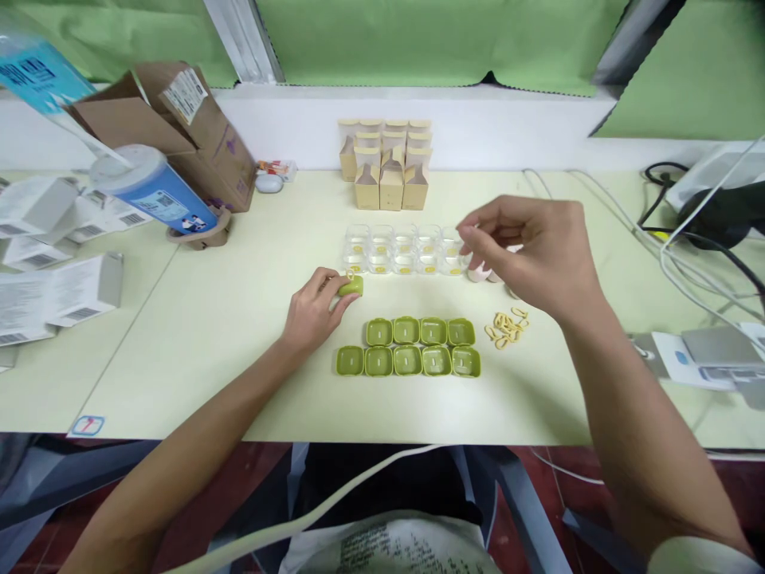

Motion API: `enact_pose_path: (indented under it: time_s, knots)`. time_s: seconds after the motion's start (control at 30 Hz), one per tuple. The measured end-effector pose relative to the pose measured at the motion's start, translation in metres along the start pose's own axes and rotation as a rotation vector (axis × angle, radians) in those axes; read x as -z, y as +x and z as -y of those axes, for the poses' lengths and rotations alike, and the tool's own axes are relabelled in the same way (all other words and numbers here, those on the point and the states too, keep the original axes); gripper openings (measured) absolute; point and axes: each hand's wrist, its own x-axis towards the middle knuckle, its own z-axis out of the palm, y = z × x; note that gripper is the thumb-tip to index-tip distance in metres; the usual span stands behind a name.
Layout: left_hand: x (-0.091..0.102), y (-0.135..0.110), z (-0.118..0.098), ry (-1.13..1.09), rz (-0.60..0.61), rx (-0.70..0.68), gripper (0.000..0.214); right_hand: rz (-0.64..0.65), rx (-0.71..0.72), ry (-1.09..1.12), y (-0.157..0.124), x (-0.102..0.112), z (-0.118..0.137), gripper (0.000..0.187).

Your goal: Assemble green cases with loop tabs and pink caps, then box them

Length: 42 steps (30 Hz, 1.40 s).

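Observation:
My left hand (314,311) pinches a small green cap (351,287) between thumb and fingers, and a pale yellow loop (351,273) stands up from its top. Raised above the table to the right, my right hand (526,247) has thumb and fingertips drawn together; whatever they hold, if anything, is too small to make out. Behind the hands stand two rows of transparent cups (405,249) with yellow stickers. Several more green caps (407,360) lie hollow side up in two rows nearer me. A pile of yellow loops (507,328) lies below my right hand, which partly hides pinkish pieces (478,273).
Open kraft boxes (391,187) stand by the wall. On the left are a brown carton (203,143), a blue tub (164,195) and white boxes (84,291). Cables (669,259), a dark device (717,211) and grey-white items (708,359) occupy the right.

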Motion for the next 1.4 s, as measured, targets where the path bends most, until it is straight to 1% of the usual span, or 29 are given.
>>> enact_pose_path:
  time_s: [0.07, 0.17, 0.2, 0.27, 0.33, 0.4, 0.47, 0.57, 0.67, 0.73, 0.83, 0.87, 0.9, 0.93, 0.97, 1.0, 1.07, 1.13, 1.17, 1.2, 1.27, 1.33, 1.4]
  knots:
    - [-0.004, 0.002, 0.002, -0.043, 0.011, -0.012, 0.026, 0.036, -0.028, -0.089, -0.016, 0.010, -0.018, 0.008]
    - [-0.007, 0.003, 0.005, -0.077, 0.034, -0.058, 0.026, 0.050, -0.061, -0.271, -0.045, 0.025, -0.049, 0.011]
    - [-0.007, 0.003, 0.005, -0.077, 0.035, -0.068, 0.025, 0.079, -0.061, -0.329, -0.054, 0.029, -0.058, 0.012]
    - [-0.006, 0.003, 0.005, -0.069, 0.035, -0.068, 0.023, 0.199, -0.053, -0.432, -0.071, 0.034, -0.072, 0.012]
    - [-0.005, 0.003, 0.004, -0.062, 0.041, -0.053, 0.022, 0.339, -0.039, -0.511, -0.085, 0.034, -0.081, 0.016]
    - [-0.005, 0.003, 0.003, -0.056, 0.046, -0.040, 0.023, 0.428, -0.028, -0.564, -0.095, 0.031, -0.086, 0.021]
    - [-0.005, 0.003, 0.003, -0.050, 0.047, -0.029, 0.024, 0.461, -0.029, -0.569, -0.102, 0.026, -0.088, 0.024]
    - [-0.006, 0.002, 0.004, -0.048, 0.058, -0.006, 0.024, 0.459, -0.031, -0.503, -0.106, 0.020, -0.088, 0.025]
    - [-0.008, 0.001, 0.003, -0.059, 0.077, 0.007, 0.025, 0.416, -0.001, -0.472, -0.104, 0.021, -0.086, 0.023]
    - [-0.006, 0.002, 0.000, -0.066, 0.070, 0.015, 0.027, 0.344, 0.031, -0.453, -0.100, 0.027, -0.082, 0.019]
    - [0.006, 0.007, -0.007, -0.125, -0.015, -0.012, 0.026, 0.207, 0.021, -0.324, -0.088, 0.035, -0.074, 0.011]
    - [0.012, 0.009, -0.009, -0.192, -0.018, -0.033, 0.022, 0.170, 0.002, -0.239, -0.083, 0.034, -0.071, 0.013]
    - [0.020, 0.010, -0.010, -0.289, 0.019, -0.051, 0.018, 0.140, -0.016, -0.137, -0.077, 0.031, -0.068, 0.018]
    - [0.028, 0.011, -0.011, -0.414, 0.108, -0.066, 0.016, 0.116, -0.029, -0.028, -0.071, 0.025, -0.065, 0.022]
    - [0.037, 0.012, -0.012, -0.529, 0.238, -0.064, 0.017, 0.090, -0.034, 0.077, -0.065, 0.016, -0.063, 0.022]
    - [0.044, 0.012, -0.012, -0.615, 0.370, -0.051, 0.023, 0.055, -0.035, 0.156, -0.059, 0.005, -0.060, 0.019]
    - [0.057, 0.010, -0.011, -0.680, 0.598, -0.026, 0.048, -0.057, -0.036, 0.218, -0.051, -0.022, -0.053, 0.009]
    - [0.063, 0.007, -0.009, -0.662, 0.734, -0.013, 0.069, -0.192, -0.035, 0.230, -0.048, -0.050, -0.048, 0.003]
    - [0.065, 0.006, -0.009, -0.649, 0.773, -0.011, 0.073, -0.244, -0.027, 0.238, -0.049, -0.062, -0.046, 0.005]
    - [0.066, 0.006, -0.008, -0.643, 0.797, -0.009, 0.071, -0.278, -0.015, 0.238, -0.051, -0.071, -0.045, 0.006]
    - [0.068, 0.008, -0.006, -0.630, 0.818, -0.006, 0.060, -0.297, 0.020, 0.220, -0.058, -0.082, -0.045, 0.007]
    - [0.072, 0.011, -0.004, -0.593, 0.825, -0.010, 0.046, -0.290, 0.054, 0.173, -0.066, -0.084, -0.046, 0.007]
    - [0.075, 0.016, -0.003, -0.580, 0.799, -0.017, 0.036, -0.304, 0.078, 0.129, -0.071, -0.081, -0.049, 0.008]
